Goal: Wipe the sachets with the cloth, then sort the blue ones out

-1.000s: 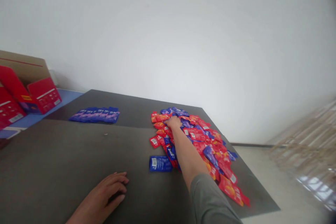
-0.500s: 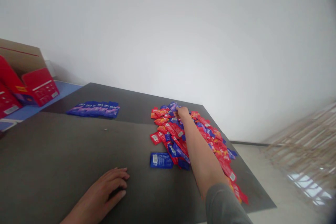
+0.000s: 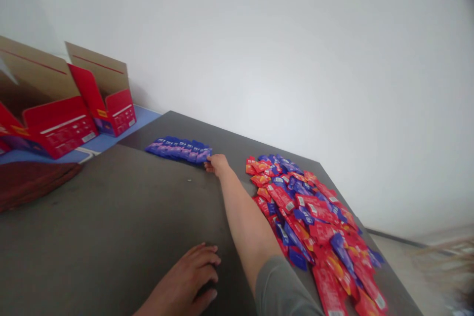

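Observation:
Several blue sachets [image 3: 174, 148] lie overlapping in a row on the dark table. At the row's right end, my right hand [image 3: 217, 164] is closed with its fingertips on the edge of a blue sachet [image 3: 203, 155], which lies against its neighbours. My left hand [image 3: 187, 281] rests low over the near part of the table, fingers loosely stretched and apart, holding nothing. To the right of my right forearm spreads a mixed pile of red and blue sachets [image 3: 318, 229]. My forearm hides part of the table beside that pile.
Open red cardboard boxes [image 3: 66, 131] with raised flaps stand on a blue surface [image 3: 146, 117] at the left. A dark reddish-brown object [image 3: 33, 182] lies at the table's left edge. A white wall [image 3: 259, 59] rises behind the table [image 3: 122, 217].
My right hand has moved left from the pile to the end of the row, carrying a blue sachet. The view has turned left, showing more boxes. My left hand stays open.

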A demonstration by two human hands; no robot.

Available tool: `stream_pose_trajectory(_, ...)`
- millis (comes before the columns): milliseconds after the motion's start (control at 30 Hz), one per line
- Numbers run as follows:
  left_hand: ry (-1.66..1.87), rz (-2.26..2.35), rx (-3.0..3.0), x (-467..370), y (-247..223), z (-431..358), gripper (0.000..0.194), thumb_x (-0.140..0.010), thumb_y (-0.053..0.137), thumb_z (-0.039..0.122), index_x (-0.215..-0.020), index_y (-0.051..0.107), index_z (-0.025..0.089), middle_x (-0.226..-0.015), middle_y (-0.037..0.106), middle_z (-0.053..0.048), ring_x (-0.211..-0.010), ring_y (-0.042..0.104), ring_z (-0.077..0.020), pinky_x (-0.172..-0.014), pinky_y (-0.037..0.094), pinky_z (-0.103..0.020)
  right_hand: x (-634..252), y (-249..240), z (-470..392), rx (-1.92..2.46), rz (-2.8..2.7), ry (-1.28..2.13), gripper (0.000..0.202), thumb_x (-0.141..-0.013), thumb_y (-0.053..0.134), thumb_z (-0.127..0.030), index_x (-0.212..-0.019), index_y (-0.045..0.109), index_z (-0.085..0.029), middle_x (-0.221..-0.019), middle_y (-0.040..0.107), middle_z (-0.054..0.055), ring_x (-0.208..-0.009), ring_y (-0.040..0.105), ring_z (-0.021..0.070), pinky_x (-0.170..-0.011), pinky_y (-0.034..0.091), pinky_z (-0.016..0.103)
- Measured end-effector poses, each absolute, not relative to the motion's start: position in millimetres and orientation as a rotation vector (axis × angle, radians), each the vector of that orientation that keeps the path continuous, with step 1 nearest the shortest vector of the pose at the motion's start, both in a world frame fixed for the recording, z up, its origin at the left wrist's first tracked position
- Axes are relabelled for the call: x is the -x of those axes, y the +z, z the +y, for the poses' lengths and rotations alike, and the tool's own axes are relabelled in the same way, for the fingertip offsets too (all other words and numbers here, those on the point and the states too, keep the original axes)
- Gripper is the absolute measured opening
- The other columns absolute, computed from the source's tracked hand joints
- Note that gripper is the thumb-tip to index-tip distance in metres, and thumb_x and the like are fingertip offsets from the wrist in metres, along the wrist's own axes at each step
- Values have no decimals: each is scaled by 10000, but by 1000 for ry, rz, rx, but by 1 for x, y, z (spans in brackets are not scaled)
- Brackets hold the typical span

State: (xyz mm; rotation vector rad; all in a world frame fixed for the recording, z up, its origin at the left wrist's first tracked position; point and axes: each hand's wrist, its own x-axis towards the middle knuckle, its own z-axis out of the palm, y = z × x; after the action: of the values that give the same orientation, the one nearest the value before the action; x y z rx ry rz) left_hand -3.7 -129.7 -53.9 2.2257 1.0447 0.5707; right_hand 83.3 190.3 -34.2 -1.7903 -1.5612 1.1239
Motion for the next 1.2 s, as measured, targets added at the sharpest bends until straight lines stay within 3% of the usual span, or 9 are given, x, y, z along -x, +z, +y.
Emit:
stream_pose_trajectory(100, 570, 1020, -2217, 3, -56, -128, 269, -778, 697, 108, -992, 697, 270, -1307, 680, -7, -1384, 518, -277, -1221, 361, -512, -85, -40, 193, 1907, -1732, 881, 367, -897, 737, -375, -1112, 683, -82, -1162, 675, 207, -1075, 670, 312, -873, 568, 433)
stream_pose_trajectory(167, 576, 977, -2219, 3, -63, -127, 310, -750, 697, 94, -1001, 694, 276, -1320, 672, -6, -1389, 512, -290, -1226, 346, -528, -88, -42, 194, 1929, -1844, 701, 452, -865, 753, -393, -1183, 669, -83, -1287, 623, 253, -1229, 590, 376, -994, 501, 498)
stream_pose_trajectory(367, 571, 922, -2220, 2, -78, -125, 355, -694, 719, 90, -997, 682, 271, -1352, 656, -13, -1395, 505, -317, -1239, 313, -553, -77, -59, 189, 1735, -2178, 449, 529, -1011, 494, -490, -1458, 512, -209, -1536, 481, 128, -1431, 410, 272, -1195, 287, 457)
stream_pose_trajectory(567, 486, 939, -2240, 2, -74, -125, 351, -704, 729, 107, -1008, 687, 277, -1368, 654, -12, -1395, 509, -314, -1229, 336, -561, -68, -71, 188, 1645, -2279, 367, 606, -1062, 349, -518, -1569, 353, -186, -1637, 332, 115, -1522, 246, 248, -1238, 144, 513)
stream_pose_trajectory(733, 565, 971, -2330, 5, -76, -125, 290, -764, 705, 133, -1008, 693, 290, -1332, 674, -4, -1377, 532, -293, -1209, 390, -537, -76, -61, 183, 1679, -2255, 366, 656, -1069, 284, -560, -1563, 360, -135, -1618, 363, 145, -1496, 325, 243, -1217, 254, 438)
stream_pose_trajectory(900, 623, 982, -2456, 11, -83, -121, 135, -888, 666, 273, -1009, 716, 305, -1327, 682, -6, -1338, 572, -280, -1168, 453, -515, -124, -26, 175, 1754, -2212, 316, 679, -1062, 244, -619, -1458, 524, -145, -1501, 537, 111, -1394, 481, 196, -1113, 393, 285)
stream_pose_trajectory(1033, 616, 1000, -2527, 13, -92, -113, 176, -933, 639, 414, -1040, 733, 311, -1341, 677, -10, -1337, 574, -272, -1160, 465, -493, -223, 17, 164, 1977, -2117, 233, 555, -1035, 356, -609, -1189, 718, -217, -1226, 720, 88, -1164, 652, 234, -980, 482, 304)
stream_pose_trajectory(1200, 655, 1005, -2542, 13, -92, -107, 213, -913, 655, 467, -1017, 756, 311, -1303, 707, -1, -1292, 614, -266, -1139, 490, -457, -381, 49, 117, 2447, -1826, 52, 456, -1001, 487, -444, -1198, 709, -99, -1236, 682, 236, -1176, 646, 328, -950, 495, 389)
